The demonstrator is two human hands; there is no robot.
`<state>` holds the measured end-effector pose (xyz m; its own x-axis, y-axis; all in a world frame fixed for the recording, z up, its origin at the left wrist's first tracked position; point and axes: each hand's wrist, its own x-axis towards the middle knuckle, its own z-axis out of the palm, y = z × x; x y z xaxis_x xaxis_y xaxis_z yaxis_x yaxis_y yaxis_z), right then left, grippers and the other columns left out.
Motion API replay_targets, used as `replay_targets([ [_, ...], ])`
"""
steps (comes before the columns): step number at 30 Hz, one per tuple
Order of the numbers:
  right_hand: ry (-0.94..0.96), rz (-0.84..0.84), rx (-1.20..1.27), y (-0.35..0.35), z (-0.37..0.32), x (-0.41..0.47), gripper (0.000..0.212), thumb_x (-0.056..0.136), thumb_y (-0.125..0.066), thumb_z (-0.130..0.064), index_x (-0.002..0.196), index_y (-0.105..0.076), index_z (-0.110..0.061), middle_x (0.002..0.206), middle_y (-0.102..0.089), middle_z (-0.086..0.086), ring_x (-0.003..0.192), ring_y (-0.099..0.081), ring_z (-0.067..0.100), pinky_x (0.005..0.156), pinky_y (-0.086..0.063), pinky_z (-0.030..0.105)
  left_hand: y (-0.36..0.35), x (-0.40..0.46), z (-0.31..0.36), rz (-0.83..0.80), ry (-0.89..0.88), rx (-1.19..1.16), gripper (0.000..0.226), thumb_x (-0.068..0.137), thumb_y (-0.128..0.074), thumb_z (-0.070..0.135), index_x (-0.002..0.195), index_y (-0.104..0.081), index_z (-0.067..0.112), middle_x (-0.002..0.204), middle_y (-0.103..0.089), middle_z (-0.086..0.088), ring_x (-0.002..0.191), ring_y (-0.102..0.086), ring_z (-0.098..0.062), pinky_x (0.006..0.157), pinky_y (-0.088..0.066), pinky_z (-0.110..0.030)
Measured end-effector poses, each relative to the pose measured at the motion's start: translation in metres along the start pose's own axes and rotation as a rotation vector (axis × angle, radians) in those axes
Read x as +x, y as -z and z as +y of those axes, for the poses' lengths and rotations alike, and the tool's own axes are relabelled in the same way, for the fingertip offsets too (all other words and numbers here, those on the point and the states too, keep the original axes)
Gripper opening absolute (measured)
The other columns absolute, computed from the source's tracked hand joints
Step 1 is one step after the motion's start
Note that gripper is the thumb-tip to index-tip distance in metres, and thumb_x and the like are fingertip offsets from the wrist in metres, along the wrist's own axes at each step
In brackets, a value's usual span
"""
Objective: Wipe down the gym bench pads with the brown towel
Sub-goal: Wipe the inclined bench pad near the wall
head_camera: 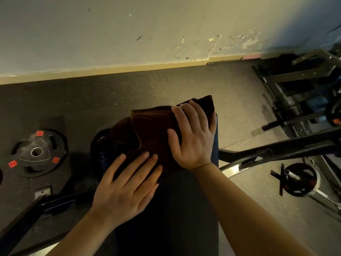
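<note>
The towel [147, 130] is brown and bunched up. It lies on the far end of the pad [184, 209], and one corner sticks out past the end of the pad. The pad is long and dark and runs toward the wall [110, 34].

The right hand [191, 137] lies on the towel at the right side of the pad. Its fingers are bent over the cloth and the pad's far edge, so it grips the towel. The left hand [125, 189] is flat. Its fingers are straight and spread, and the tips press on the near edge of the towel.

I think the person is wiping the far end of the pad. To do it well, press down evenly with both hands. Keep the towel flat, not in a lump, so more cloth rubs the pad. Pull it slowly along the whole pad, and go over the sides too.

Left of the pad, a black weight [38, 152] with red marks lies on the floor [166, 84]. Right of the pad stands a dark metal frame [295, 100].
</note>
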<state>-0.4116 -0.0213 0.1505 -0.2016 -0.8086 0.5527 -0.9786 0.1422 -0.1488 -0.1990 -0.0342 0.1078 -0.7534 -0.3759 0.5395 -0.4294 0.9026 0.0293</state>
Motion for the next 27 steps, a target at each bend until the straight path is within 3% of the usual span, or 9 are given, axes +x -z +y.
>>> replay_targets([
  [9,-0.014,0.003,-0.023,-0.003,-0.002,0.001,0.044,0.092,-0.04,-0.045,0.126,-0.053,-0.02,0.124,-0.063,0.008,0.13,-0.046,0.025,0.111,-0.026,0.059,-0.003,0.0,-0.002,0.034,0.003,-0.064,0.039,0.098,-0.053,0.034,0.133,-0.057,0.018,0.141,-0.055,-0.004,0.132,-0.048,-0.018,0.115,-0.026,-0.04],
  [16,-0.011,-0.009,-0.041,-0.003,-0.002,-0.001,0.044,0.093,-0.038,-0.044,0.127,-0.052,-0.02,0.126,-0.06,0.008,0.13,-0.044,0.026,0.111,-0.026,0.059,-0.005,-0.002,-0.002,0.054,-0.006,-0.034,0.033,0.099,-0.052,0.029,0.123,-0.07,0.016,0.138,-0.06,-0.005,0.132,-0.049,-0.019,0.116,-0.026,-0.042],
  [22,-0.035,-0.03,-0.019,0.0,-0.005,0.0,0.049,0.094,-0.038,-0.045,0.125,-0.062,-0.014,0.127,-0.061,0.008,0.13,-0.043,0.026,0.111,-0.027,0.06,-0.007,-0.002,0.001,0.019,0.012,0.072,0.034,0.096,-0.056,0.027,0.127,-0.067,0.016,0.141,-0.058,-0.007,0.136,-0.045,-0.023,0.114,-0.032,-0.049],
  [24,-0.039,-0.051,0.003,0.002,-0.005,-0.001,0.053,0.095,-0.036,-0.05,0.127,-0.061,-0.016,0.128,-0.06,0.006,0.13,-0.042,0.025,0.112,-0.024,0.06,-0.007,-0.004,0.012,-0.015,0.078,0.131,0.037,0.096,-0.055,0.025,0.132,-0.06,0.017,0.145,-0.054,-0.008,0.14,-0.041,-0.025,0.116,-0.028,-0.051],
  [27,-0.015,-0.111,0.004,0.006,-0.006,-0.001,0.059,0.096,-0.032,-0.058,0.13,-0.057,-0.018,0.131,-0.058,0.004,0.134,-0.042,0.026,0.114,-0.021,0.061,-0.013,-0.01,0.051,-0.013,0.316,0.181,0.043,0.098,-0.048,0.026,0.14,-0.049,0.018,0.153,-0.043,-0.008,0.145,-0.033,-0.027,0.12,-0.02,-0.053],
])
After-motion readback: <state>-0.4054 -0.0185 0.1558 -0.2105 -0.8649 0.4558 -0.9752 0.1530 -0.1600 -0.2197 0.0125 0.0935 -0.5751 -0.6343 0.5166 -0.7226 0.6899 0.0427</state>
